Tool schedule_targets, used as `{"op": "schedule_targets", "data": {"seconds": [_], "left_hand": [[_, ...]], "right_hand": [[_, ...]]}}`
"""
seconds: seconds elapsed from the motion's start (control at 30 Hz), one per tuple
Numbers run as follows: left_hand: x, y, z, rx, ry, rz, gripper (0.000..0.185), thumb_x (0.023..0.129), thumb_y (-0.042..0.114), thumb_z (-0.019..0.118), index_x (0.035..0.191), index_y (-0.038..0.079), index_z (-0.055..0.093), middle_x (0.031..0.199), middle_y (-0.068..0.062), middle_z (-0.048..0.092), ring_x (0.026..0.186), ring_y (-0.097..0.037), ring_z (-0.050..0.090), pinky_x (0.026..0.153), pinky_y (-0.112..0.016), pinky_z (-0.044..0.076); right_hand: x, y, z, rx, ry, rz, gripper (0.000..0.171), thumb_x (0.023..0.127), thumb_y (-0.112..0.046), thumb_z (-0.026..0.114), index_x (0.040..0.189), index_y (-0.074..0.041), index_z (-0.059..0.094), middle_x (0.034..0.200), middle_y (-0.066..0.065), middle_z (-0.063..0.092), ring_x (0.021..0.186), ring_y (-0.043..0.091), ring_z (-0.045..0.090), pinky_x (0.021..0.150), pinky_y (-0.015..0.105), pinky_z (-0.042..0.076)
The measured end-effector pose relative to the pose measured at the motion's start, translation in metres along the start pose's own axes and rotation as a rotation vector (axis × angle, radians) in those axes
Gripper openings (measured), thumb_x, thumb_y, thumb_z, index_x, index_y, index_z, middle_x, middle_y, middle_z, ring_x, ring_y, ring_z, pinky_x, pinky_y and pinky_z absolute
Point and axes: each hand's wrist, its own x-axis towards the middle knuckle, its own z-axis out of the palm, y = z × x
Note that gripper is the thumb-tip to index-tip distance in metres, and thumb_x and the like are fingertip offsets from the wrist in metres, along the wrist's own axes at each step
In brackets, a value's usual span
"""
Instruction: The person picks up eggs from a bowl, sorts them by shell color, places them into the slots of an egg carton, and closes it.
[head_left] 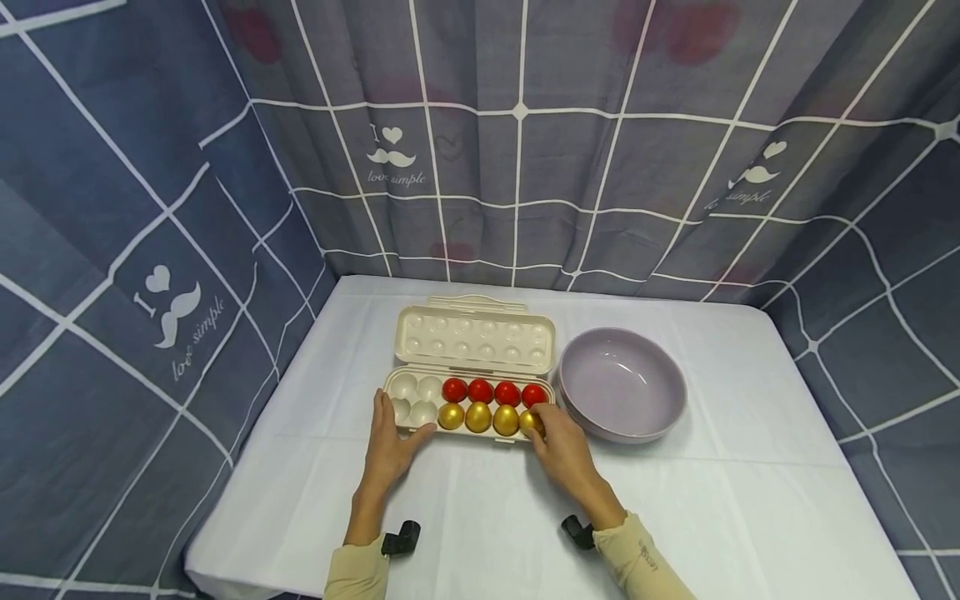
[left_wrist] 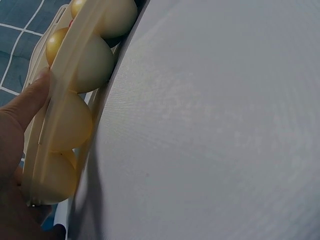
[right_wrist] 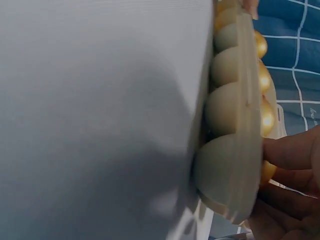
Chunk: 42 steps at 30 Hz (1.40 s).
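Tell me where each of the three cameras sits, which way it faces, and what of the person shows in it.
Head: worn high, looks forward and down at the egg tray and purple bowl on the white table; both forearms, left hand and right hand show.
Left wrist: low at the table, looks along the tray's near edge; thumb and palm show.
Right wrist: low at the tray's other end; fingers touch a gold egg.
Shared: all three show the tray and gold eggs.
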Motion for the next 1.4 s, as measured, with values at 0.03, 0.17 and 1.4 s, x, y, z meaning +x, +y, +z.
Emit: {"op": "schedule_targets", "data": {"seconds": [0.03, 0.17, 1.4], "left_hand": [[0.0, 0.0, 0.0, -0.001, -0.001, 0.002, 0.119, 0.084, 0.049, 0.076, 0.154, -0.005, -0.004, 0.163, -0.021, -0.008, 0.149, -0.034, -0.004, 0.119, -0.048, 0.009], [0.0, 0.0, -0.001, -0.002, -0.002, 0.002, 0.119, 0.084, 0.05, 0.075, 0.154, -0.005, -0.004, 0.162, -0.022, -0.009, 0.149, -0.034, -0.005, 0.119, -0.048, 0.009], [0.001, 0.001, -0.002, -0.013, -0.008, 0.001, 0.12, 0.084, 0.05, 0.076, 0.155, -0.004, -0.004, 0.162, -0.021, -0.009, 0.149, -0.034, -0.005, 0.119, -0.046, 0.008]], "right_hand": [[-0.001, 0.0, 0.0, -0.005, 0.004, -0.002, 0.03, 0.08, -0.002, 0.079, 0.106, -0.001, 0.064, 0.098, 0.008, 0.065, 0.083, 0.021, 0.059, 0.071, 0.039, 0.049], [-0.002, 0.003, 0.001, -0.003, 0.024, -0.005, 0.031, 0.079, 0.0, 0.08, 0.105, 0.001, 0.064, 0.098, 0.009, 0.065, 0.084, 0.022, 0.059, 0.073, 0.04, 0.049], [0.126, 0.014, -0.026, 0.398, -0.067, 0.433, 0.081, 0.09, -0.019, 0.064, 0.155, 0.002, 0.019, 0.156, 0.025, 0.027, 0.144, 0.038, 0.025, 0.117, 0.048, 0.021]]}}
